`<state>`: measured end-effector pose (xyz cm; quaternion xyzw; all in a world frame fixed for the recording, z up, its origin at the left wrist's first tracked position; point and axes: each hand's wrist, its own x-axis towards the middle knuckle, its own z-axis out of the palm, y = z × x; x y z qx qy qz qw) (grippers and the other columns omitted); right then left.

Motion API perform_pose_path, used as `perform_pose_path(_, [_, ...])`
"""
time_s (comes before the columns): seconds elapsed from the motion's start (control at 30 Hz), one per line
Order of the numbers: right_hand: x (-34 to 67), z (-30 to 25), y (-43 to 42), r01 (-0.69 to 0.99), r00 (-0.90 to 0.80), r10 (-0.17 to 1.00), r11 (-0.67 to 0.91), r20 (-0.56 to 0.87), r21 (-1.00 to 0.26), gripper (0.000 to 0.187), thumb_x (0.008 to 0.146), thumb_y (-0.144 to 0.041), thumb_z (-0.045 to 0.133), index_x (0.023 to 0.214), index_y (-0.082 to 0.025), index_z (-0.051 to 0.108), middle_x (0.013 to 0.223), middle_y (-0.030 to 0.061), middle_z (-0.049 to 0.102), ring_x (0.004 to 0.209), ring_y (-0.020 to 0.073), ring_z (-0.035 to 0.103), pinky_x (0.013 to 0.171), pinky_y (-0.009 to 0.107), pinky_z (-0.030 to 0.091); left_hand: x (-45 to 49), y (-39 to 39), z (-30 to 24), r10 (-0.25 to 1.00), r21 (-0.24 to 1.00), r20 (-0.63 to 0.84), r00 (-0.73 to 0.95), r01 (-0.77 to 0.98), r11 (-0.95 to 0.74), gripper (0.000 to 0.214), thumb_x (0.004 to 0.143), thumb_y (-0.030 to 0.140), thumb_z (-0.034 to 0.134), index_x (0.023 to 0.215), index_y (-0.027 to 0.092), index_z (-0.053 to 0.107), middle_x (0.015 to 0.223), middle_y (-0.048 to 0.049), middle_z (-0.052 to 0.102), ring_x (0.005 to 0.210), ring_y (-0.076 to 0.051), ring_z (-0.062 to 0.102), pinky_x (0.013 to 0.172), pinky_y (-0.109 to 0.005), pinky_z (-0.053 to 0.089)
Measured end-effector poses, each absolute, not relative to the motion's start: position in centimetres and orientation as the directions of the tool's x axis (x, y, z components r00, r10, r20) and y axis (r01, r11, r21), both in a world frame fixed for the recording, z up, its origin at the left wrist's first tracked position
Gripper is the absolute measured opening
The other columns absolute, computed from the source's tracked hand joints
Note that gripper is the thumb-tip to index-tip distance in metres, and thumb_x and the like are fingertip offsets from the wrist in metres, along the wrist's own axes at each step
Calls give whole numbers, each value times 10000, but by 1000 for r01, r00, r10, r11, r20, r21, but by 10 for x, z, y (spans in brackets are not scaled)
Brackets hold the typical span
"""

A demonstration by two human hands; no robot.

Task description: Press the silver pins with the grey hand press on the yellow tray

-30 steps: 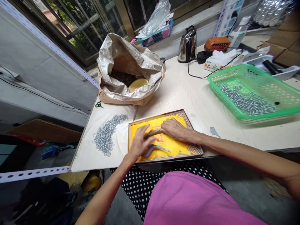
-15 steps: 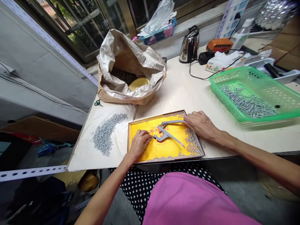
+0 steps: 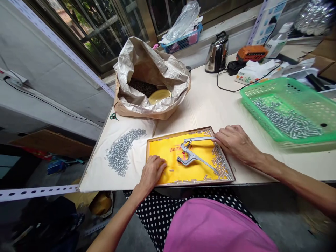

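Note:
My right hand (image 3: 233, 141) is closed on the upper handle of grey metal pliers (image 3: 189, 159), which have a C-shaped jaw and a small coil spring between the handles. The pliers are over a shallow tray (image 3: 230, 168) with a yellow lining (image 3: 160, 144). At the tray's left side, my left hand (image 3: 151, 171) has its fingers curled with thumb and index close; whatever they pinch is too small or hidden. A short silvery piece (image 3: 171, 170) lies on the lining between that hand and the jaw. More small silvery cylinders (image 3: 219, 159) collect along the tray's right side.
A curved pile of silvery cylinders (image 3: 120, 152) lies on white cloth at left. Behind stand an open sack (image 3: 154, 112) holding a yellow dish (image 3: 160, 96), green scissors (image 3: 114, 116) and a kettle (image 3: 216, 54). A green basket (image 3: 262, 129) at right holds more cylinders.
My left hand has moved away from the pliers' jaw, leftward and toward me. A small silvery piece now shows on the lining. The right hand still grips the handle; the view has shifted slightly.

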<state>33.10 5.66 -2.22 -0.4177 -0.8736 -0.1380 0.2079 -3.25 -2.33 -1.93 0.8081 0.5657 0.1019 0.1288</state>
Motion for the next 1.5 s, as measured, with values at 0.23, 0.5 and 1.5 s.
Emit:
perform_pose_path(0.23, [335,-29,52,752,-540,679,655,497,-78,308,1046,-341,388,816,-211,548,741,38,575,739,220,491,767,377,337,-24,1,-21,985,301,-9,170,940,-159,144,950,245,582,945,180,710,980,-89,665,958,-240,610,873,-378,517])
perform_pose_path(0.5, [352,-52,53,732,-462,735,632,497,-255,301,1023,-422,406,859,-235,576,756,64,603,722,264,538,705,424,371,-47,11,-21,939,349,342,-36,933,-91,289,974,187,486,1228,190,625,1168,-119,611,1099,-265,561,955,-423,496])
perform_pose_path(1.5, [295,-68,74,608,-588,663,740,463,-287,341,1045,-406,380,849,-222,589,830,56,628,810,228,566,755,368,396,-145,61,-17,996,-73,85,41,997,-35,179,922,167,542,885,155,717,1027,-134,618,1013,-275,523,824,-384,446])
